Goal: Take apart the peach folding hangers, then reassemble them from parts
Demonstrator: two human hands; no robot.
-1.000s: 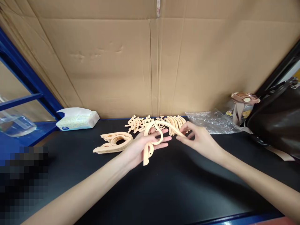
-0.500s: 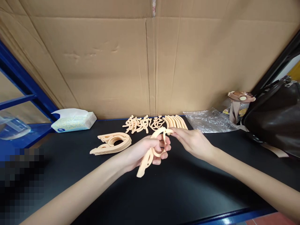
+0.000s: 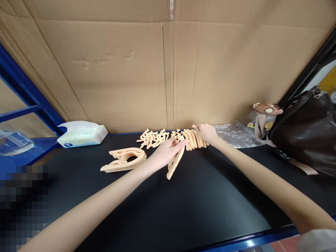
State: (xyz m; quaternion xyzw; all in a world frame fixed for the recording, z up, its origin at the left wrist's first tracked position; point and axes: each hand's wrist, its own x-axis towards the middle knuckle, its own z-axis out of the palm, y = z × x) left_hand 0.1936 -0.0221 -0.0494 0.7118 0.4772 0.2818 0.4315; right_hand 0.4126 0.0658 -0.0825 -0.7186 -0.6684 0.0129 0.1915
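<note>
Holding curved piece, tissue pack, logo illegible

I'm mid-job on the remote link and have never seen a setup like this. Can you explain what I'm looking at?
There is no machine: these are a person's bare hands, seen from a camera on their head looking forward and down. The left hand holds a pale curved piece. The right hand is at a row of curved strips; its exact grip is unclear. Also on the black table lie a stack of larger pieces, a pile of small pieces, a tissue pack and clear plastic.
</note>
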